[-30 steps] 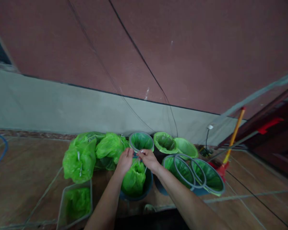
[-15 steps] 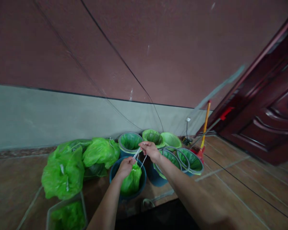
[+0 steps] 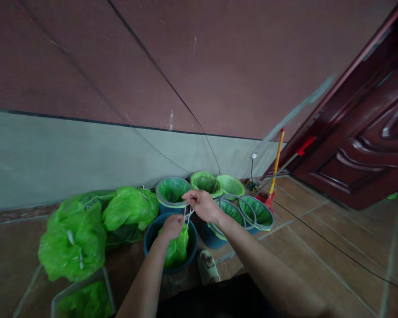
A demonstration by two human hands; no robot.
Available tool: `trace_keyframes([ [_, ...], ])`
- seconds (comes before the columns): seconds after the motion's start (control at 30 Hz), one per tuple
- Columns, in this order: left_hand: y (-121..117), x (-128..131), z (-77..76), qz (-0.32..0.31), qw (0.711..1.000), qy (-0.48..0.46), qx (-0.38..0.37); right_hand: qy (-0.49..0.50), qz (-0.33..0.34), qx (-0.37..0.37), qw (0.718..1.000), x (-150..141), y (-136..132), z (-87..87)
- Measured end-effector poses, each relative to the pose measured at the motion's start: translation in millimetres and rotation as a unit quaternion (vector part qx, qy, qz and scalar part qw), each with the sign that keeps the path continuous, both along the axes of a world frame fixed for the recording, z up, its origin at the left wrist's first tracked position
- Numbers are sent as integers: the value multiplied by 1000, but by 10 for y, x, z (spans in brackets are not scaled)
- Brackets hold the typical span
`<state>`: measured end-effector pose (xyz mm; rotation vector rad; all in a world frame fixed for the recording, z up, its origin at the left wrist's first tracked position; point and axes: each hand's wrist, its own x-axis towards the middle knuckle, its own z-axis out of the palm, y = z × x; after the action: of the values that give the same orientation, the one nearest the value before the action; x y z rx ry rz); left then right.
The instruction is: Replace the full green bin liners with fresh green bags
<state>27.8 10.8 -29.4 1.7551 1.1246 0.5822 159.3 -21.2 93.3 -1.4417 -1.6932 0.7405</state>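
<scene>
A green garbage bag (image 3: 178,249) sits gathered at its top inside a blue trash can (image 3: 149,240) in front of me. White drawstrings run up from the bag's neck. My left hand (image 3: 173,226) is closed on the drawstring just above the bag. Slightly higher and to the right, my right hand (image 3: 202,204) pinches the upper part of the same string (image 3: 187,213) between thumb and fingers. The knot, if there is one, is too small to make out.
Several lined trash cans (image 3: 173,191) stand along the wall, with loose grey rings (image 3: 247,211) on the right ones. Tied green bags (image 3: 74,236) and a square bin (image 3: 55,304) are at left. A red dustpan (image 3: 268,201), a cable (image 3: 318,229) and a door (image 3: 348,168) are at right.
The view has shifted, so a sandaled foot now shows beside the can. Both hands still grip the drawstring, and the string loops between them have changed shape.
</scene>
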Motion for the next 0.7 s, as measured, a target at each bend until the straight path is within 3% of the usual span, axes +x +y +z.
trace_keyframes([
  [0.17,-34,92,3,-119,992,30,-5,52,10,2,999,-9,331,-186],
  [0.23,-31,117,-18,-119,993,28,-5,84,16,-11,996,-1,452,-266],
  [0.3,-12,133,-54,-89,996,17,-3,51,-5,-17,999,38,499,-313],
  [0.4,42,143,-116,-46,999,4,-12,-120,-75,-37,989,154,389,-375],
  [0.5,99,158,-156,-30,999,-16,-27,-252,-40,-103,962,265,146,-531],
  [0.6,110,182,-162,-18,998,-35,-41,-294,45,-156,942,328,-56,-752],
  [0.7,76,192,-148,2,998,-35,-49,-298,37,-172,938,358,-128,-898],
])
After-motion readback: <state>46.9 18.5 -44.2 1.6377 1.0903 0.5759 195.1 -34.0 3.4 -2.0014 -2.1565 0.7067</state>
